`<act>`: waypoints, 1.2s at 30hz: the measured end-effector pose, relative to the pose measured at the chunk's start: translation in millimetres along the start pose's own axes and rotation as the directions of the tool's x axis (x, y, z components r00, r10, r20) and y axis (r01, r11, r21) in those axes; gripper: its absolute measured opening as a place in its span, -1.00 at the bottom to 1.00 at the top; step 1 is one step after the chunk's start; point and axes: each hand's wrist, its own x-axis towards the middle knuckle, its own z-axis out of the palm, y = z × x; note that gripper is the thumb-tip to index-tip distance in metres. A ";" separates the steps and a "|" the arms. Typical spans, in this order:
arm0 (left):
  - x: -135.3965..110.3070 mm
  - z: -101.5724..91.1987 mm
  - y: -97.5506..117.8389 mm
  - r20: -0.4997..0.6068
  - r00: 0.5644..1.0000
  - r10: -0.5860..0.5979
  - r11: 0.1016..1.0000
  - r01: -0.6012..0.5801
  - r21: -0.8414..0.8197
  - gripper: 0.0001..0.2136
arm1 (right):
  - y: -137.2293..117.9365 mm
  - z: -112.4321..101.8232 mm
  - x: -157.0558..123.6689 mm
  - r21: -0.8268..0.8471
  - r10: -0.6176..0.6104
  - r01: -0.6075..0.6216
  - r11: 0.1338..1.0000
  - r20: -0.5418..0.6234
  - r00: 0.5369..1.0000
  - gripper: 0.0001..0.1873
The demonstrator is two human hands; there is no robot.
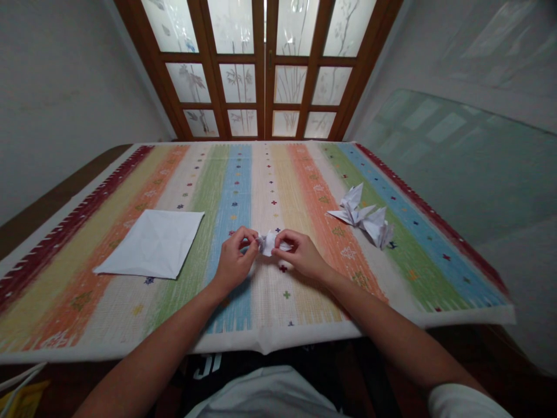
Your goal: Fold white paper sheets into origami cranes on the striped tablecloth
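Between my two hands is a small piece of folded white paper (267, 244), just above the striped tablecloth. My left hand (237, 255) pinches its left end between thumb and fingertips. On the other end, my right hand (300, 252) closes thumb and forefinger in the same way. Parts of the folds are hidden behind my fingers, so the paper's exact shape does not show. To the left lies a square stack or sheet of white paper (152, 244) with faint creases. On the right, several folded paper cranes (363, 215) sit bunched together.
A tablecloth (278, 307) with coloured stripes covers the table, its front edge close to my body. Wooden doors (265, 75) with frosted panes stand beyond the far edge. A glass panel (470, 168) leans along the right wall. White cords (21, 377) hang at the lower left.
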 end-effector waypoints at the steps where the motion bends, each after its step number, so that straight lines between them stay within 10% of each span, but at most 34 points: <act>1: 0.2 -0.3 -0.6 0.000 1.000 -0.003 1.000 0.003 -0.011 -0.67 | 0.7 0.4 -0.1 0.001 0.006 -0.006 1.000 0.014 1.000 -0.84; 36: 7.2 -3.7 12.9 -0.095 0.994 -0.056 0.994 0.065 0.086 -0.82 | 2.4 -5.9 -2.3 0.098 0.025 -0.032 0.995 0.065 0.998 -0.85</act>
